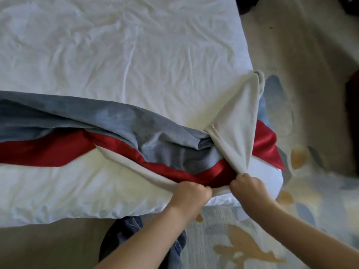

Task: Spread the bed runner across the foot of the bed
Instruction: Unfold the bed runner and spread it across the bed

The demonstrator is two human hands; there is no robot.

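Bed runner, grey-blue with a red satin band and a cream underside, lies bunched and twisted across the near end of the bed, one corner flipped cream-side up at the bed's right edge. Left hand and right hand, close together, each clench the runner's cream near hem in a fist. A wrinkled white sheet covers the bed, which stands on beige carpet patterned in blue and orange.
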